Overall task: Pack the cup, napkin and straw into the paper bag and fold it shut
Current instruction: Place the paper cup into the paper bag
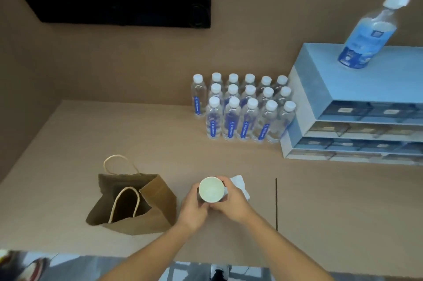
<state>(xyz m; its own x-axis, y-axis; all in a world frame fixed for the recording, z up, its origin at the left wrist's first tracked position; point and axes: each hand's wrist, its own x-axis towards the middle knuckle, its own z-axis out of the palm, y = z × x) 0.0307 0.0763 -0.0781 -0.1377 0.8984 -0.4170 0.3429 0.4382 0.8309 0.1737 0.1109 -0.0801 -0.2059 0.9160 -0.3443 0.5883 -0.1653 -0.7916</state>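
Observation:
A cup [211,189] with a pale lid stands upright on the brown table, seen from above. My left hand [194,208] wraps its left side and my right hand [233,202] wraps its right side. Just behind my right hand lies a white napkin [240,183], partly hidden by my fingers. A thin dark straw [276,204] lies straight on the table to the right of my hands. To the left of the cup, a brown paper bag [158,196] with pale cord handles stands open, its mouth facing up.
Several small water bottles [240,108] stand in rows at the back of the table. A blue drawer unit [357,106] sits at the right with a large blue bottle [366,37] on top. The table's front edge [91,254] runs below my forearms.

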